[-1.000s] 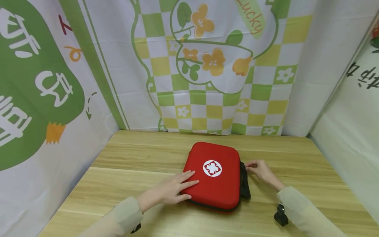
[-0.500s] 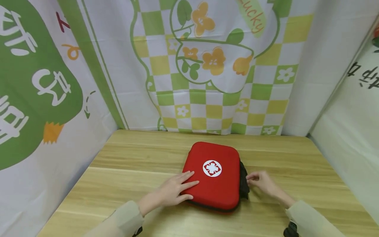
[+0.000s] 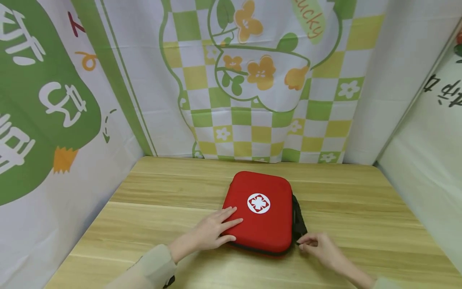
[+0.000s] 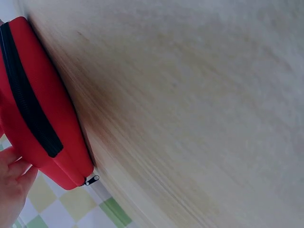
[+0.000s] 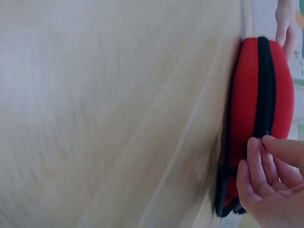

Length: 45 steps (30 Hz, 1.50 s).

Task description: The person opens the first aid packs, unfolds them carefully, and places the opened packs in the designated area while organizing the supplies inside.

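Observation:
A red first-aid case [image 3: 267,228] with a white round emblem [image 3: 258,203] lies flat on the table. My left hand [image 3: 211,230] rests on its left side, fingers spread over the lid. At the near right corner my right hand [image 3: 321,249] pinches a zipper pull between thumb and fingertips; the pull is mostly hidden. In the right wrist view those fingertips sit right on the black zipper [image 5: 266,90]. A black strap handle [image 3: 298,220] hangs from the case's right side. Another zipper pull [image 4: 92,180] dangles at a corner in the left wrist view.
The wood-grain table [image 3: 162,188] extends around the case. A checked, printed curtain [image 3: 260,120] hangs behind its back edge, and further printed cloths [image 3: 122,168] flank it left and right.
My right hand has slid toward me along the case's right side, from the far end of the handle to the near corner. The left hand and the case have stayed put.

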{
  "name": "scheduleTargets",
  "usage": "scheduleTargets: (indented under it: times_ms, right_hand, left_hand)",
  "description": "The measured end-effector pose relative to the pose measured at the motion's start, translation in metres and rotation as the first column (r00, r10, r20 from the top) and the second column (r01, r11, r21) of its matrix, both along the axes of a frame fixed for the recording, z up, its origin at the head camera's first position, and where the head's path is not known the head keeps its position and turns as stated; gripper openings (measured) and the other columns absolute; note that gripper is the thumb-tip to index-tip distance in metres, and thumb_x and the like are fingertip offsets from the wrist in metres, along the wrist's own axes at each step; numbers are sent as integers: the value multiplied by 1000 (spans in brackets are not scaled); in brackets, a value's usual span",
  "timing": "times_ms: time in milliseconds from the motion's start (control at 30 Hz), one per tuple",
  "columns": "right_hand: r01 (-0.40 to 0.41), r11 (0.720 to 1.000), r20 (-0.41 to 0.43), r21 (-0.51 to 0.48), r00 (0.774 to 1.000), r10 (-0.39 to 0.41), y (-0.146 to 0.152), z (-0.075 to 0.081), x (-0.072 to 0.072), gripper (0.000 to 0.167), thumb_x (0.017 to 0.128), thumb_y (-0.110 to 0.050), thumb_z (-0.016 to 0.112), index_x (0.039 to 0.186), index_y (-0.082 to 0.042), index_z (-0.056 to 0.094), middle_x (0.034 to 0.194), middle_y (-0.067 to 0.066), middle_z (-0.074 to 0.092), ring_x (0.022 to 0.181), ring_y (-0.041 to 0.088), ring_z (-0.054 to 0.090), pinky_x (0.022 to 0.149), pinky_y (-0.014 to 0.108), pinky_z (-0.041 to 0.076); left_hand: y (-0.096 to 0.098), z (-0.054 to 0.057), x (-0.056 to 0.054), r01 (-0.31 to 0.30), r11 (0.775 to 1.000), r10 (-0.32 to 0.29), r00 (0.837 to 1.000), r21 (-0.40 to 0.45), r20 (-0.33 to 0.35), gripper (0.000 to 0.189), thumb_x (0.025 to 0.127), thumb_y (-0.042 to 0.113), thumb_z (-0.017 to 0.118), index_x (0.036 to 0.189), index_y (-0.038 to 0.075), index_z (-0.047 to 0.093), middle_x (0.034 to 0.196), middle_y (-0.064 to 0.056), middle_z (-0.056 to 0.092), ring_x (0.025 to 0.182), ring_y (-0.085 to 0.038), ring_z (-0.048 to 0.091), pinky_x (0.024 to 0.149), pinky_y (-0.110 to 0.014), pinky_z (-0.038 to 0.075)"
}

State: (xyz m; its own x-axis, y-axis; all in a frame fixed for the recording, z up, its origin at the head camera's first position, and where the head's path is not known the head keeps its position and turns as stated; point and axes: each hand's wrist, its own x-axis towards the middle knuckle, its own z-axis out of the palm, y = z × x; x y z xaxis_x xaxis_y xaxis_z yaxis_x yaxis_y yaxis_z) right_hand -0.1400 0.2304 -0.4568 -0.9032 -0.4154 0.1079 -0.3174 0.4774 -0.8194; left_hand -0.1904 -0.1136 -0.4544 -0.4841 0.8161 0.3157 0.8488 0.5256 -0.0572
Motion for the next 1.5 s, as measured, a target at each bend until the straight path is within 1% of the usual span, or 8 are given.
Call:
scheduleTargets:
  times_ms: [233,367,567,800,967,1067,1233,1500]
  right_hand:
    - [-114,989,-139,-91,985,101,-12,-7,16,6,72,13,62,77,12,60,71,12,62,67,-2,55,53,21,49]
    - [-147,982,-137,-120,982,130,-23,-8,21,6,72,10,63,76,12,59,69,10,62,66,-3,54,52,21,48]
    - [-110,986,-69,-128,992,102,-36,-6,25,10,73,3,65,75,11,60,68,9,62,65,-4,54,53,21,49]
    - [-100,987,-60,-122,994,93,-52,-8,26,9,72,5,66,74,11,61,67,12,63,64,-3,54,52,21,49]
    - [-8,996,-39,-86,999,5,-59,-8,26,5,72,5,66,74,9,63,69,11,64,63,-3,55,53,20,49]
    - [32,996,-37,-82,999,-35,-58,-7,24,3,72,7,65,74,9,64,70,12,64,63,-3,55,53,19,49]
    - [33,995,-52,-95,998,-38,-47,-6,15,4,74,6,64,75,10,63,70,13,63,63,-2,56,53,20,49]
    - [109,993,-12,-45,994,-110,-20,-2,-9,8,76,4,63,82,9,64,79,17,64,67,3,59,58,19,50]
  left_hand:
    - [0,-1,0,6,1000,-6,1000,19,-2,48,88,44,47,127,18,50,133,-16,41,121,-28,41,97,-39,36]
    - [0,-1,0,11,1000,-11,1000,28,-1,48,88,45,46,127,17,50,133,-16,41,120,-29,41,96,-39,37]
    - [0,-1,0,6,999,-6,1000,32,-1,48,88,45,47,127,17,50,133,-16,41,120,-30,41,97,-39,36]
    - [-1,-3,0,1,999,-1,1000,46,-5,49,88,45,46,128,17,50,134,-15,40,120,-29,41,96,-40,37]
    - [0,-3,1,-6,998,7,1000,56,-27,48,87,45,48,127,18,50,134,-15,41,120,-28,41,95,-40,38]
    - [3,-4,2,-23,999,25,999,49,-39,48,88,46,46,127,20,50,134,-14,41,120,-27,42,96,-38,37]
    - [8,-3,5,-50,998,52,998,50,-41,45,86,46,49,126,24,51,133,-13,42,119,-27,43,95,-37,38]
    - [15,-5,12,14,996,-11,999,83,-37,43,83,36,58,124,23,53,129,-16,46,118,-28,43,93,-41,39]
